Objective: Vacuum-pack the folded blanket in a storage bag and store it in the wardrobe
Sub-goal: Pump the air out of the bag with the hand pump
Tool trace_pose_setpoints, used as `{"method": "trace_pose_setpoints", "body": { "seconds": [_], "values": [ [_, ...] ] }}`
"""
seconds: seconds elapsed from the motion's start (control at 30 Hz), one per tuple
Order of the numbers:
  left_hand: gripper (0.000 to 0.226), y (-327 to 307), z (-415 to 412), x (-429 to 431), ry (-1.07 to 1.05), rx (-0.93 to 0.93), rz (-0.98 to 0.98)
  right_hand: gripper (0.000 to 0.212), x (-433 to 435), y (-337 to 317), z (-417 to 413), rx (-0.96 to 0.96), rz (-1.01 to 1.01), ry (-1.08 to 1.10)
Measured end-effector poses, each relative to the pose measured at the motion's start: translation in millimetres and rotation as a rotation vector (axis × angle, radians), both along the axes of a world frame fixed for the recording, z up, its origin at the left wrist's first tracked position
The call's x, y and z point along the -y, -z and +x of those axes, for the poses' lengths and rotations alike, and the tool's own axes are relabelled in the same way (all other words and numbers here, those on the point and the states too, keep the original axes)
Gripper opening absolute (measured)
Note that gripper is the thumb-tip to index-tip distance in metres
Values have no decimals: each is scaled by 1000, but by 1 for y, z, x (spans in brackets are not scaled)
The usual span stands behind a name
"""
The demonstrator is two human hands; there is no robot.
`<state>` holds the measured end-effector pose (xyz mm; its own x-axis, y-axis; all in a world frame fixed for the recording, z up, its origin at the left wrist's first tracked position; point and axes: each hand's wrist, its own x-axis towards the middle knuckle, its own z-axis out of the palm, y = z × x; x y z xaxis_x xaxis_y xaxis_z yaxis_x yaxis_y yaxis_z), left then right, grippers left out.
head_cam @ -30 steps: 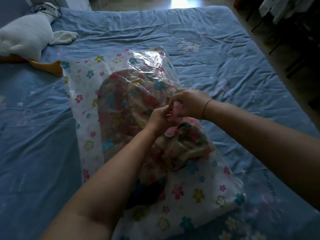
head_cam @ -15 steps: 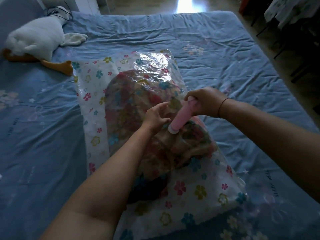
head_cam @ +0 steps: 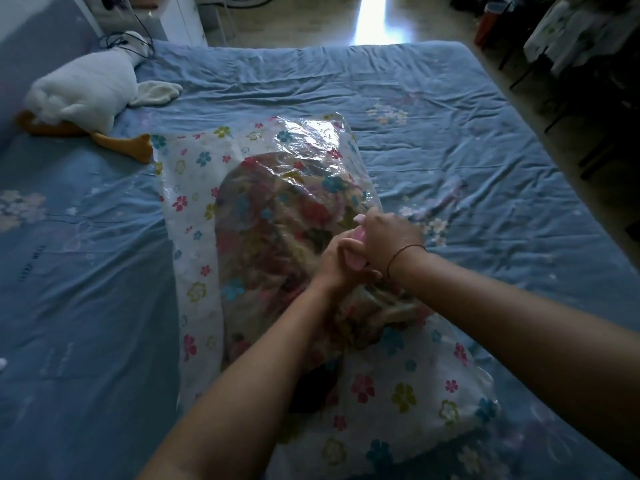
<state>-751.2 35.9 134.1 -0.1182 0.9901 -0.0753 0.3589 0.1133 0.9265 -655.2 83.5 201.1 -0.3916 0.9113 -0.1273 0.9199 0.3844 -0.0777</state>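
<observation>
At mid-frame our left hand (head_cam: 341, 263) has come back onto the pink pump (head_cam: 357, 260) and curls round its lower end, while our right hand (head_cam: 391, 237) grips the top. The folded blanket (head_cam: 277, 216) lies inside the storage bag (head_cam: 194, 258) on the bed (head_cam: 450, 133). We judge that pumping the air out can resume.

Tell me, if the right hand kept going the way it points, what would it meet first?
Likely the left hand, pressed against it on the pink pump that the right hand grips; past that, the storage bag. Depth is unclear.
</observation>
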Motion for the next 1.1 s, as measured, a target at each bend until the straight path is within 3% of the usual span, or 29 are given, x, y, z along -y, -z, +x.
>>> {"method": "trace_pose_setpoints", "body": {
  "seconds": [0.1, 0.17, 0.27, 0.33, 0.47, 0.57, 0.67, 0.77, 0.83, 0.93, 1.03, 1.1],
  "values": [
    [29, 7, 11, -1, -178, 139, -11, 63, -2, 1, 0, -111, -190, 101],
    [24, 11, 11, -2, -227, 186, -5, 80, -9, -7, 8, -125, -326, -23],
    [40, 11, 3, -6, -108, 106, 35, 98, -18, -27, 25, -119, -336, -327],
    [50, 11, -6, -9, -11, 54, 12, 81, -24, -28, 33, -140, -282, -436],
    [62, 8, -14, -11, 87, 75, -58, 22, -30, -24, 39, -136, -40, -358],
    [68, 3, -4, -11, 22, 40, -20, 44, -25, -24, 40, -35, 18, -242],
    [51, 2, 6, -8, -134, 100, 26, 52, -15, -15, 40, -23, 12, -165],
    [44, 0, 10, -7, -154, 194, 33, 48, -16, -13, 44, -97, 17, -124],
    [52, -6, 9, -9, -138, 273, 53, 34, -20, -16, 47, -256, -45, -118],
    [68, -14, 4, -14, -122, 327, 74, 54, -23, -22, 45, -488, -206, -140],
    [65, -18, -4, -20, -99, 318, 85, 62, -23, -22, 39, -461, -161, -196],
    [56, -19, -5, -20, -106, 338, 68, 55, -24, -20, 34, -462, -124, -160]
  ]
}}
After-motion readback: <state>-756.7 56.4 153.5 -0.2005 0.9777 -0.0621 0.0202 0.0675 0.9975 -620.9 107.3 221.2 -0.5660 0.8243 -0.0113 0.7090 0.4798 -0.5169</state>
